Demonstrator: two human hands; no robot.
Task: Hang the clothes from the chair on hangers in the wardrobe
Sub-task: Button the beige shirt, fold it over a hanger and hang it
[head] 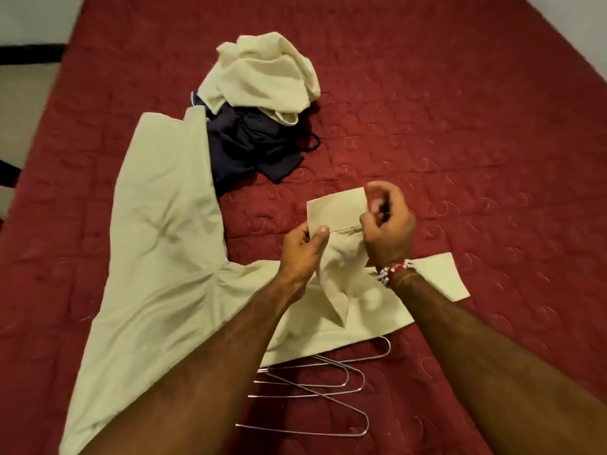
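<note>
Left hand (303, 247) and right hand (389, 231) pinch a shirt cuff (338, 208) above quilted maroon bedspread (460, 126); white wall (33, 14) beyond.

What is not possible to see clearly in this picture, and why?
Head view:
Hangers: partly under shirt and left forearm; number unclear.
Right hand: motion blur; its grip on the cuff unclear.
Dark garment: partly under cream pile; kind unclear.
Wardrobe, chair: outside the frame.

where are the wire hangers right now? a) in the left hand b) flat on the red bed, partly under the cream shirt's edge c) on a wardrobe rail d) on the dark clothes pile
b: the wire hangers lie flat on the red bedspread, the cream shirt overlapping their upper ends.
</note>
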